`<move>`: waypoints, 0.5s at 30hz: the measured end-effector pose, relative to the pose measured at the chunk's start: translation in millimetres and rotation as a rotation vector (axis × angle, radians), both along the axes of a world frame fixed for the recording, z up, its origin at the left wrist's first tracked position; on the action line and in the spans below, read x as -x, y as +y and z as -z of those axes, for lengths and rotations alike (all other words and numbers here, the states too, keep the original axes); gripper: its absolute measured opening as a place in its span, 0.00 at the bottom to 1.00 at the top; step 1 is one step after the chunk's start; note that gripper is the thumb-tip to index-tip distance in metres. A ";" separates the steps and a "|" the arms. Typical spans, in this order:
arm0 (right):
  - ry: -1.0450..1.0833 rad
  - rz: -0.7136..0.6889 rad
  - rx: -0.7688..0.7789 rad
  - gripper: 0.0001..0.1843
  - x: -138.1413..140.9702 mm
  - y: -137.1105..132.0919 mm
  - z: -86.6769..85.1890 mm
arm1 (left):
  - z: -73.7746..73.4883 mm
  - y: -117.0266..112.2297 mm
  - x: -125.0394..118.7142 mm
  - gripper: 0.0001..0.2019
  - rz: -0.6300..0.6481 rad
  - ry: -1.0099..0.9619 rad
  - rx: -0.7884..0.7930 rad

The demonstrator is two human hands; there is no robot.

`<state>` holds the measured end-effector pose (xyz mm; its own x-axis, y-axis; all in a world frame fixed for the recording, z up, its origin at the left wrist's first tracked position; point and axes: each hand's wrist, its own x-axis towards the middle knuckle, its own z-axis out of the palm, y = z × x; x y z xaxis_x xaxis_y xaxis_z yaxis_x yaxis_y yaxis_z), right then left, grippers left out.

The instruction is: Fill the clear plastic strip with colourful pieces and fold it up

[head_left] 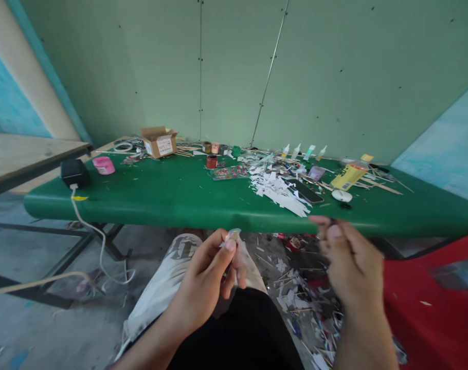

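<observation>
Over my lap, my left hand [214,272] pinches a small translucent, plastic-looking piece [235,234] between thumb and fingers. A yellowish patch shows on the piece, while its lower part is hidden by the fingers. Off to the right, just in front of the table edge, my right hand [347,252] is closed with the thumb pressed on the index finger. A small dark bit shows at that thumb tip, but blur keeps me from telling what it is. The two hands are well apart.
On the green-covered table [160,190] lie white paper scraps [278,190], a phone [305,191], a white mouse [342,196], a yellow-labelled bottle [348,176], paint jars [211,162], a cardboard box [159,143] and a pink jar [103,165]. A red chair [434,308] stands right; litter covers the floor.
</observation>
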<state>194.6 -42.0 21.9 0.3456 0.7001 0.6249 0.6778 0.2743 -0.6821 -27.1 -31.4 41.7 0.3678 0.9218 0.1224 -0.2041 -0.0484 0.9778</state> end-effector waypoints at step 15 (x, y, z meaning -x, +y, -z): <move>0.358 -0.752 0.262 0.11 80.6 -6.8 -7.0 | -1.9 10.4 20.3 0.15 0.046 0.226 -0.308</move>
